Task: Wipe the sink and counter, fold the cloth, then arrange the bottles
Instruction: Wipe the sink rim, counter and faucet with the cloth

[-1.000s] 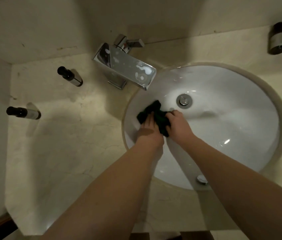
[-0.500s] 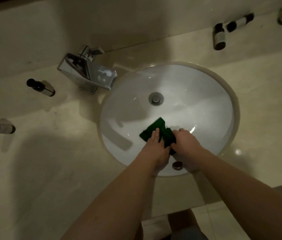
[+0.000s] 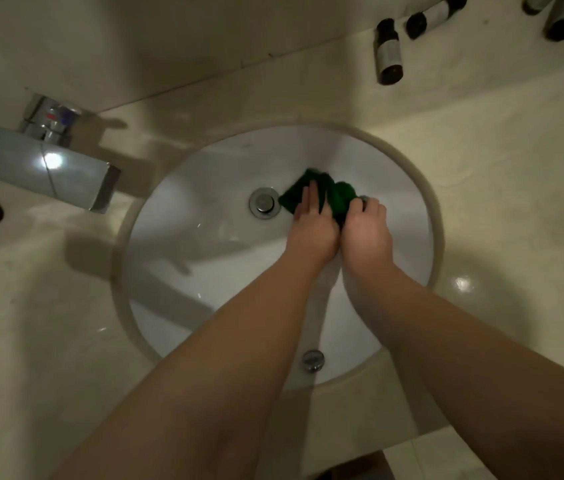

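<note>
I see the pale stone counter [image 3: 481, 188] wrapping a round white sink [image 3: 204, 244], with the chrome faucet [image 3: 41, 168] off to the left and a cluster of dark bottles [image 3: 388, 51] lying on their sides at the back right. Over the last second the green cloth [image 3: 322, 194] has travelled from the basin's left wall, down toward the near rim, and now up to the far slope just right of the drain [image 3: 264, 202]. I read that as the basin wipe being well along, with the counter, the fold and the bottles all not yet done.

My left hand [image 3: 311, 223] lies flat on the cloth, fingers [image 3: 310, 199] straight and pressing its left half against the porcelain, the cloth's edge poking out beyond the fingertips. My right hand [image 3: 365, 230] has curled fingers bunching the cloth's right end, gripping it beside the left hand. The two hands touch at the heel.
</note>
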`<state>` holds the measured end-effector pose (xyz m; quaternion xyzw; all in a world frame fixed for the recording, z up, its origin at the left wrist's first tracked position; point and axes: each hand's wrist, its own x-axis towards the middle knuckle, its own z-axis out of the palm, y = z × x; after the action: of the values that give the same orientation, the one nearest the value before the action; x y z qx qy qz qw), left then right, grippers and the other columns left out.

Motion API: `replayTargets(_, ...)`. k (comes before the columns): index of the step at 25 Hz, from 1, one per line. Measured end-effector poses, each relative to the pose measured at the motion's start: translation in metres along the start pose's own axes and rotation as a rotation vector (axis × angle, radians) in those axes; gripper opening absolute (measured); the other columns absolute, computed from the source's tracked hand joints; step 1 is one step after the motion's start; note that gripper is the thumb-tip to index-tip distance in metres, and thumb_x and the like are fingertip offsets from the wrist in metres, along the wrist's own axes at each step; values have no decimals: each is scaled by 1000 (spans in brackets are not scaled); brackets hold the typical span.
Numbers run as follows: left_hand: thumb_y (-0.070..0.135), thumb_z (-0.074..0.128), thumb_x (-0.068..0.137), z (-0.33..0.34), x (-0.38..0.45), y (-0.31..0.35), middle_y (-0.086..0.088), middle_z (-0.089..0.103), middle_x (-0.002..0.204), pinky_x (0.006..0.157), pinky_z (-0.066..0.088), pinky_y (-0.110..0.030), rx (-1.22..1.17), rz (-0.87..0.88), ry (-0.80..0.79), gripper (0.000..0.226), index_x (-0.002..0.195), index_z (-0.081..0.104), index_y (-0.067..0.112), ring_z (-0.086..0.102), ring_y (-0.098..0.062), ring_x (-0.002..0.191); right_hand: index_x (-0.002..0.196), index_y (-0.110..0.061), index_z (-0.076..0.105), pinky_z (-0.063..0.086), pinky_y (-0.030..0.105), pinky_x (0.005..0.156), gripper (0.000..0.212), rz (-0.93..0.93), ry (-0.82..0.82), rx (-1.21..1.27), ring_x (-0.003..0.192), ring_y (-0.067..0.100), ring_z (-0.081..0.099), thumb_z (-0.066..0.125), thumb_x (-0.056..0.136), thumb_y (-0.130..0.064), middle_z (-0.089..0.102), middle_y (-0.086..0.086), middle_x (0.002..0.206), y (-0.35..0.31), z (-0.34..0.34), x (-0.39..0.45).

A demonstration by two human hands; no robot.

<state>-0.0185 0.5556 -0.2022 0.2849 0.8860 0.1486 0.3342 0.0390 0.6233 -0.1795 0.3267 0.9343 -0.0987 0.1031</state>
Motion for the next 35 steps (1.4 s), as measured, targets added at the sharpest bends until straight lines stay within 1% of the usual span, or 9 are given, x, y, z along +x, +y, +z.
replayTargets(4, 25, 37, 98, -2, 19, -11, -21, -8, 159, 121, 1, -38, 70, -39, 112, 71, 152, -4, 4, -9, -30, 148, 121, 3, 50, 43, 40, 94, 42, -7, 109, 349, 110, 36, 48, 44, 80, 10, 51, 23, 119, -15, 6, 39)
replayTargets(10, 22, 39, 97, -17, 7, -25, -15, -4, 160, 122, -1, -34, 53, -201, 348, 68, 152, 3, 4, -9, -25, 149, 120, -6, 57, 45, 22, 89, 39, 71, 14, 896, 106, 23, 59, 46, 83, 4, 63, 11, 117, -59, 6, 59)
replayTargets(13, 21, 39, 95, -29, -4, -43, -15, -4, 160, 121, -2, -33, 37, -267, 409, 70, 152, 3, 5, -9, -26, 149, 122, -10, 57, 40, 13, 81, 41, 26, -93, 965, 103, 16, 58, 46, 85, 2, 65, 6, 116, -90, -2, 56)
replayTargets(18, 18, 34, 96, -53, -42, -77, -16, -5, 160, 121, -3, -34, 57, -342, 534, 67, 151, -2, 4, -7, -28, 149, 116, -10, 60, 51, 31, 87, 27, -68, -267, 968, 100, 24, 63, 50, 91, -11, 68, 9, 110, -143, -7, 43)
replayTargets(20, 15, 31, 98, -58, -59, -96, -15, -4, 160, 118, -8, -33, 91, -361, 545, 65, 151, -4, 5, -6, -27, 149, 119, -11, 60, 52, 28, 83, 27, -115, -372, 989, 96, 22, 63, 50, 94, -16, 68, 7, 109, -161, -6, 33)
replayTargets(23, 12, 22, 95, -62, -77, -123, -13, 3, 161, 118, -3, -32, 144, -328, 485, 60, 151, 3, 5, 3, -27, 149, 112, -5, 61, 50, 30, 74, 25, -224, -469, 845, 92, 27, 62, 46, 98, -18, 67, 16, 103, -178, -1, 19)
replayTargets(26, 14, 25, 82, -59, -91, -142, -18, 49, 142, 108, 38, -39, 196, -289, 396, 60, 134, 49, -2, 48, -32, 131, 96, 0, 63, 38, 29, 65, 20, -383, -534, 548, 88, 35, 60, 47, 94, -13, 66, 29, 99, -182, 11, 7)
replayTargets(30, 20, 35, 97, -61, -110, -163, -16, 9, 160, 118, 10, -35, 126, -270, 91, 63, 151, 9, 3, 9, -27, 149, 88, 4, 62, 33, 29, 63, 20, -511, -501, 291, 90, 37, 57, 61, 80, -14, 62, 24, 92, -171, 20, -8)
replayTargets(35, 24, 42, 98, -47, -122, -139, -15, -3, 160, 118, 14, -35, 73, -296, -67, 71, 152, -2, 8, -1, -27, 149, 86, 1, 61, 32, 27, 65, 24, -534, -411, 159, 100, 29, 51, 63, 76, -20, 55, 16, 96, -131, 23, -38)
